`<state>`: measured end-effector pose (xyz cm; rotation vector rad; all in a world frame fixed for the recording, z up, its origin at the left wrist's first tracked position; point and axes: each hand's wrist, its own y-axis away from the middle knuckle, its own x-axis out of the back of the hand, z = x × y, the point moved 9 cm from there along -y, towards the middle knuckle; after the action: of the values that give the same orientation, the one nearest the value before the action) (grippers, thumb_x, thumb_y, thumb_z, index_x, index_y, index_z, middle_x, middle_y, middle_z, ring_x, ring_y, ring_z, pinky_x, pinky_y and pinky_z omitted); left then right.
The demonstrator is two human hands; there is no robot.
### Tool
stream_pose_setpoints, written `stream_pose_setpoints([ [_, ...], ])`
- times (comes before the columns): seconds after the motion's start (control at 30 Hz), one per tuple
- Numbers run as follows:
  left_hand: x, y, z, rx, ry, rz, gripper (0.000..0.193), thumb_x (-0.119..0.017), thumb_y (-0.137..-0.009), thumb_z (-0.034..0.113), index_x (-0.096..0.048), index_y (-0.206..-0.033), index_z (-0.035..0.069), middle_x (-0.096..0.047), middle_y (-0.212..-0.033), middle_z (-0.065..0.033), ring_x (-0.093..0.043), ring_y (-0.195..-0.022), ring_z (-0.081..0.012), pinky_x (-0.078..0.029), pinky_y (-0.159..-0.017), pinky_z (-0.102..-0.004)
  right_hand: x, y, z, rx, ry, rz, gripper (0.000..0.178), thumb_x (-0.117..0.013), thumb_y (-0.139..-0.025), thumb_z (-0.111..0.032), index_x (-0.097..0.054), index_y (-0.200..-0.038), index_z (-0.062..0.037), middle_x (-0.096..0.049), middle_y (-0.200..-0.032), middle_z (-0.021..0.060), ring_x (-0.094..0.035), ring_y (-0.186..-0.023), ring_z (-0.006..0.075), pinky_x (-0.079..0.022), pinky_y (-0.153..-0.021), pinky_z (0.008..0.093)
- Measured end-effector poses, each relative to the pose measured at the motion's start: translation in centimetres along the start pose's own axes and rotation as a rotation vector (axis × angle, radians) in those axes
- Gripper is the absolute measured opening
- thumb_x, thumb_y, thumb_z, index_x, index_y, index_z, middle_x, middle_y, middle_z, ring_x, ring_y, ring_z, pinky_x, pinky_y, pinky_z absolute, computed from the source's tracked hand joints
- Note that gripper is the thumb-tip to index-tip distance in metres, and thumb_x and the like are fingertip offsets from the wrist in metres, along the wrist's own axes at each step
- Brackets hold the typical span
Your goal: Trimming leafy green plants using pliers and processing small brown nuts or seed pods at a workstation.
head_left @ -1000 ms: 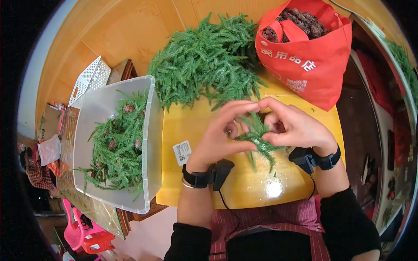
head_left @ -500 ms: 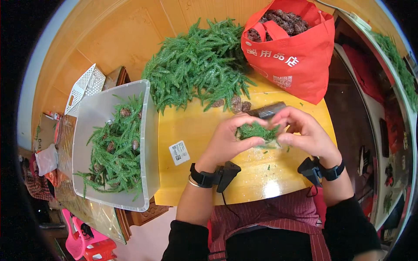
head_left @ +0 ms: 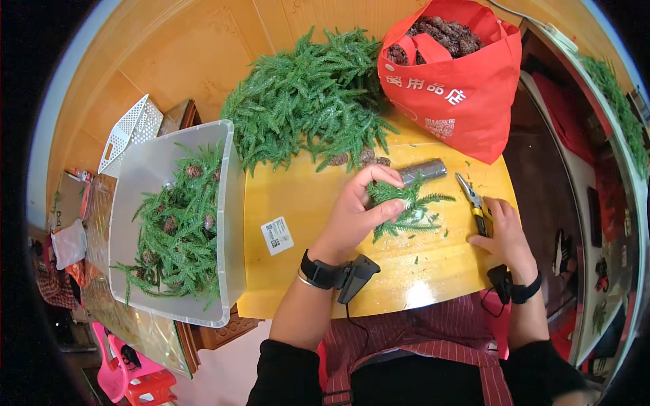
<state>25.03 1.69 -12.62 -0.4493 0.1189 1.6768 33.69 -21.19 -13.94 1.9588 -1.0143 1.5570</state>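
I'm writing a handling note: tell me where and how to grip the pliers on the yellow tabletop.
Grip the pliers by their yellow-and-black handles, thumb one side, fingers the other, probably best from the near right, where the right hand is spread beside them. The handles are the near end; the tapered metal nose points away.

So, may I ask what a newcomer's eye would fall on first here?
Probably the bright red bag of brown pine cones, at the back right of the yellow table. Just left of it spreads a big heap of green sprigs. Nearer the person, the left grip holds a small green bunch, with the right grip at the pliers.
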Motion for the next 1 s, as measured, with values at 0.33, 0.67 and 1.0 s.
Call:
stream_pose_setpoints([
  [0.33,0.2,0.0,1.0,-0.156,-0.07,-0.018,0.024,-0.065,-0.074,0.009,-0.053,-0.095,0.006,-0.051,-0.105,-0.0067,-0.054,-0.083,-0.0114,-0.047,-0.063,-0.0228,0.1,1.1,2.4,-0.18,-0.169,0.002,0.036,-0.065,-0.065,-0.009,-0.048,-0.095,-0.0003,-0.051,-0.099,0.0162,-0.053,-0.086,0.0281,-0.045,-0.074,0.0329],
  [0.67,1.1,0.2,0.2,-0.047,0.017,0.081,0.019,-0.062,-0.077,0.01,-0.053,-0.093,0.007,-0.05,-0.103,-0.0051,-0.053,-0.082,-0.0105,-0.047,-0.062,-0.0236,3.1,2.1,-6.9,-0.002,-1.365,-0.254,0.012,-0.06,-0.068,-0.009,-0.05,-0.069,-0.0015,-0.059,-0.084,0.0106,-0.054,-0.077,0.0137,-0.041,-0.069,0.024],
  [1.0,1.5,0.4,1.0,-0.149,0.063,0.114,0.019,-0.063,-0.078,0.003,-0.054,-0.094,0.004,-0.049,-0.101,-0.007,-0.053,-0.08,-0.0104,-0.05,-0.063,-0.023,3.0,0.8,-9.4,0.171,-0.654,0.009,0.018,-0.064,-0.059,-0.006,-0.047,-0.066,-0.0026,-0.055,-0.076,0.0127,-0.057,-0.078,0.0242,-0.043,-0.072,0.0309],
])
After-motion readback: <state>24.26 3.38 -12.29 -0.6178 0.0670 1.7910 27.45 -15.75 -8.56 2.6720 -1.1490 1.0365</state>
